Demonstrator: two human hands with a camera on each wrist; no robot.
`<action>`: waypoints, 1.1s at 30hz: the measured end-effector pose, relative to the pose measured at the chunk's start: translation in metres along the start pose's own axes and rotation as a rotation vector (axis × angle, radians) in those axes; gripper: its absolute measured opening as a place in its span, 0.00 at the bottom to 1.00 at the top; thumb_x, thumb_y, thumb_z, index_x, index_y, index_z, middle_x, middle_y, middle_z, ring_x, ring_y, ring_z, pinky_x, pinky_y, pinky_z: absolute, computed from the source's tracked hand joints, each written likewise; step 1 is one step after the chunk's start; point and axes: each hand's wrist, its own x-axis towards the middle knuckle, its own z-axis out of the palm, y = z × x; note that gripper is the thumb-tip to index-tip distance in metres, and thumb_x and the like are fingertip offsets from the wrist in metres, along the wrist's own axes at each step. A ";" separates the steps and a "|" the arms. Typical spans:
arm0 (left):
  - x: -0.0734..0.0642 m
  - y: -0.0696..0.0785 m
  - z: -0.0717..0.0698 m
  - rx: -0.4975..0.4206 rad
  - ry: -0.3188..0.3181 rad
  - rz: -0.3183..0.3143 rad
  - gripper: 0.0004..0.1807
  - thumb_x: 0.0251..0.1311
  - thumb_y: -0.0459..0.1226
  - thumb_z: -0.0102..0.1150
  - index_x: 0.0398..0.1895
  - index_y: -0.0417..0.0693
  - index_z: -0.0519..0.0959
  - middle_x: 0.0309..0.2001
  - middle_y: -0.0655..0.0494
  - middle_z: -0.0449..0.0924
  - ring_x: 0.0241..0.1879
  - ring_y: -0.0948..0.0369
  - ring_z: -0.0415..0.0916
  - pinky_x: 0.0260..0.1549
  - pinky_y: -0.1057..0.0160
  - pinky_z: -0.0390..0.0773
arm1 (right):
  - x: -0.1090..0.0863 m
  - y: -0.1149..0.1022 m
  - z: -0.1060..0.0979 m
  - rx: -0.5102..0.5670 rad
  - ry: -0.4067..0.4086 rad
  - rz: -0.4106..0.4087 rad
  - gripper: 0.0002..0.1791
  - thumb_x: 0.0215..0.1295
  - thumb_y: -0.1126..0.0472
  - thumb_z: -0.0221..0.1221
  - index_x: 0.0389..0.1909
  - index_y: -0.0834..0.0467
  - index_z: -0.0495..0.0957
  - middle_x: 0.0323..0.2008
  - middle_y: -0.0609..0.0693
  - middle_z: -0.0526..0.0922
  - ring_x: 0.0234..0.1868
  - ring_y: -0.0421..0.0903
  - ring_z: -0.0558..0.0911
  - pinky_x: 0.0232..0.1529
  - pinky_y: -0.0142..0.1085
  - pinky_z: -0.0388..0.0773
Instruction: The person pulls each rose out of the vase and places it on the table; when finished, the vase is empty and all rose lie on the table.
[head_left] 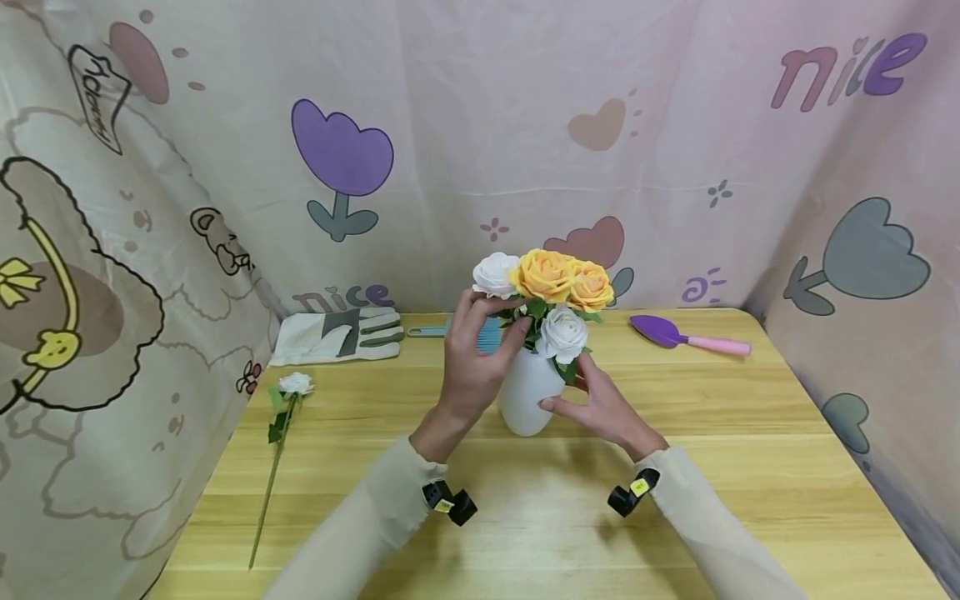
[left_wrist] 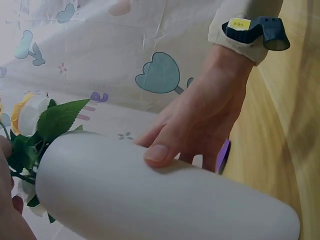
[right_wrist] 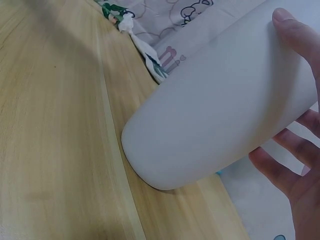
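A white vase (head_left: 528, 396) stands on the wooden table, holding artificial white and yellow roses with green leaves. My left hand (head_left: 474, 354) is at the vase's mouth, its fingers and thumb curled about the stem just under the upper-left white rose (head_left: 495, 275); leaves partly hide the grip. Two yellow roses (head_left: 551, 275) sit at the top, and another white rose (head_left: 562, 333) leans over the front rim. My right hand (head_left: 606, 407) holds the vase's right side, with the thumb (left_wrist: 159, 154) on its wall. In the right wrist view, the vase (right_wrist: 215, 110) rests with its base on the table.
One white rose (head_left: 296, 383) with a long stem lies at the table's left. Along the back edge are a pair of grey-and-white gloves (head_left: 337, 336), a blue brush-like tool (head_left: 427, 332) partly behind my left hand, and a purple trowel (head_left: 660, 331) with a pink handle. Printed curtains enclose the table.
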 end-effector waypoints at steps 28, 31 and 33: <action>0.014 0.008 -0.011 0.075 -0.016 0.020 0.12 0.74 0.20 0.57 0.53 0.28 0.86 0.58 0.31 0.78 0.58 0.42 0.81 0.58 0.51 0.88 | 0.001 0.001 -0.001 0.019 -0.004 -0.055 0.54 0.69 0.55 0.75 0.87 0.49 0.52 0.82 0.59 0.66 0.80 0.65 0.69 0.76 0.67 0.72; 0.012 0.008 -0.012 0.113 -0.012 0.011 0.12 0.74 0.19 0.55 0.54 0.27 0.85 0.56 0.32 0.77 0.48 0.45 0.80 0.46 0.55 0.88 | 0.001 0.001 0.000 0.026 -0.013 -0.056 0.54 0.69 0.55 0.75 0.87 0.48 0.51 0.83 0.58 0.65 0.80 0.65 0.69 0.76 0.67 0.72; 0.011 0.008 -0.012 0.119 -0.021 -0.003 0.14 0.74 0.21 0.54 0.58 0.28 0.83 0.58 0.31 0.76 0.49 0.46 0.80 0.44 0.56 0.90 | 0.001 0.001 0.000 0.030 -0.012 -0.059 0.53 0.69 0.56 0.75 0.87 0.49 0.52 0.82 0.58 0.66 0.80 0.65 0.69 0.76 0.67 0.72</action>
